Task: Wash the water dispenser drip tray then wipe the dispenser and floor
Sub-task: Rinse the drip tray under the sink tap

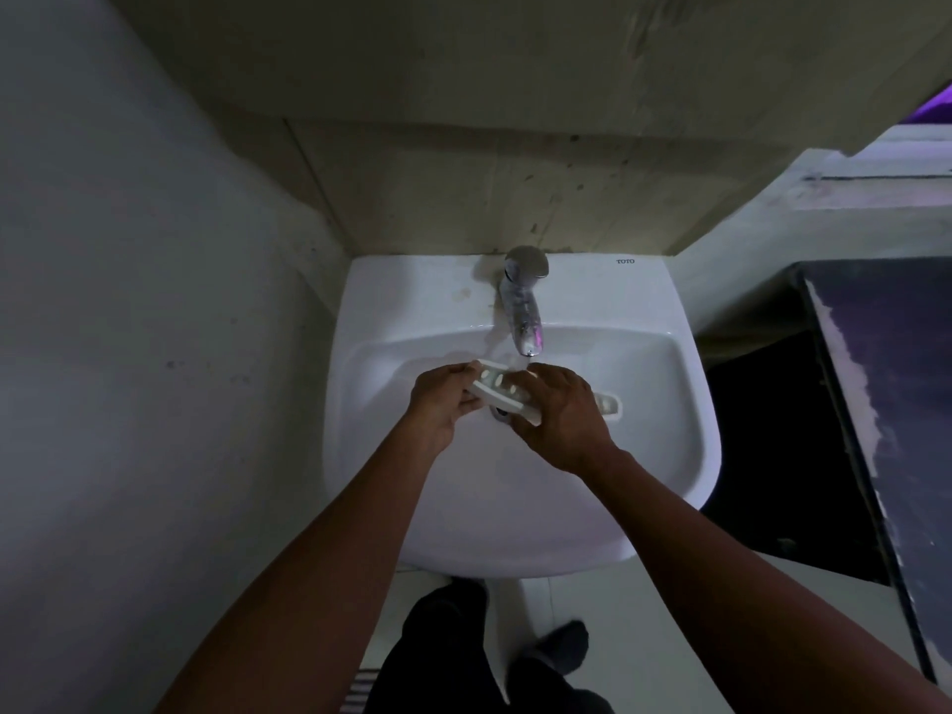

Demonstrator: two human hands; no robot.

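A white slotted drip tray (502, 391) is held over the basin of a white wall sink (685, 404), just below the chrome tap (523, 306). My left hand (443, 399) grips its left end with the fingers curled round it. My right hand (564, 414) covers its right part, palm down, fingers closed over the edge. Another white slotted piece (608, 404) lies in the basin to the right of my right hand, partly hidden by it. The drain is mostly hidden under the tray. I cannot tell whether water runs from the tap.
A grey wall (129, 301) stands close on the left and a stained board wall (489, 188) rises behind the sink. A dark cabinet or counter edge (850, 404) runs along the right. Pale floor tiles (644, 610) and my dark-socked feet (561, 646) show below the sink.
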